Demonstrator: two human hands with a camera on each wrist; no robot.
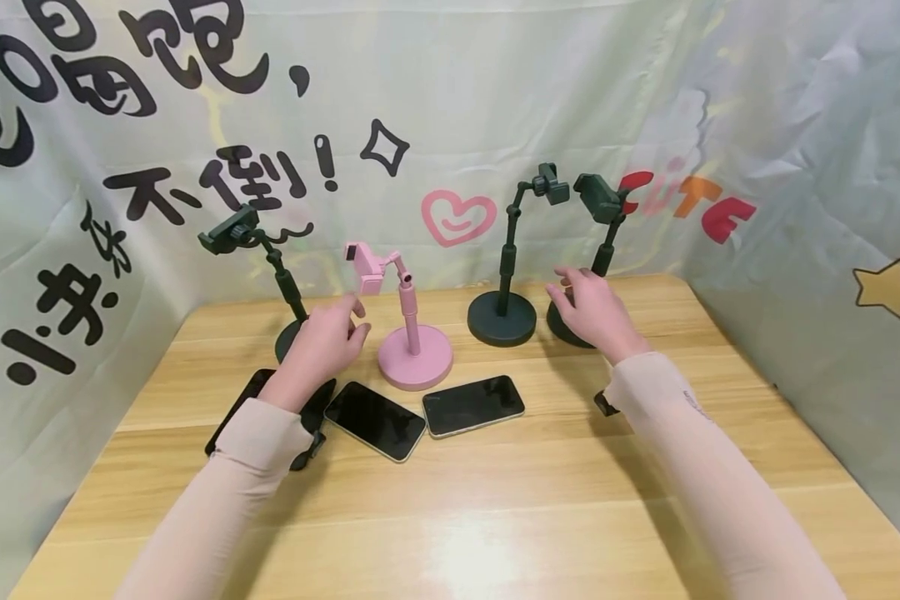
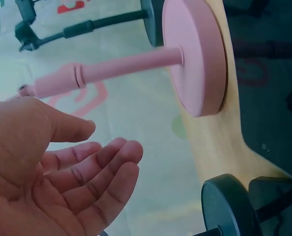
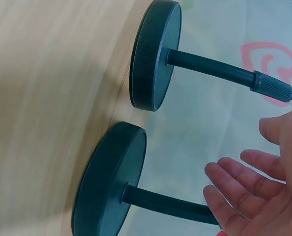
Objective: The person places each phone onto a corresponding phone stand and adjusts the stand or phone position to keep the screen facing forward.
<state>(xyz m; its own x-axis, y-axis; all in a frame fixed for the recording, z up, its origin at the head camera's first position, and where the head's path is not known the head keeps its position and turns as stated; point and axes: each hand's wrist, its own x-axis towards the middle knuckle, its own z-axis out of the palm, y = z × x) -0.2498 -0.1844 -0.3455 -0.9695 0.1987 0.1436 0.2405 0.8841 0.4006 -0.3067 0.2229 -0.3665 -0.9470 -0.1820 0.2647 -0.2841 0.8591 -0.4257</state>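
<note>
My left hand (image 1: 328, 337) hovers between a dark green phone stand (image 1: 288, 287) on the left and a pink phone stand (image 1: 416, 358). Its fingers are loosely bent and hold nothing, as the left wrist view shows. Farther right, my right hand (image 1: 596, 312) is at the rightmost dark green phone stand (image 1: 603, 254), in front of part of its pole and base. In the right wrist view those fingers (image 3: 234, 182) are relaxed beside the pole; whether they touch it I cannot tell. Another dark green phone stand (image 1: 502, 319) stands between the pink one and my right hand.
Two phones lie flat in front of the pink stand, a left one (image 1: 375, 421) and a right one (image 1: 474, 407). More dark, flat devices (image 1: 242, 408) lie partly hidden under my left forearm. A printed cloth (image 1: 570, 83) hangs behind the wooden table (image 1: 450, 517).
</note>
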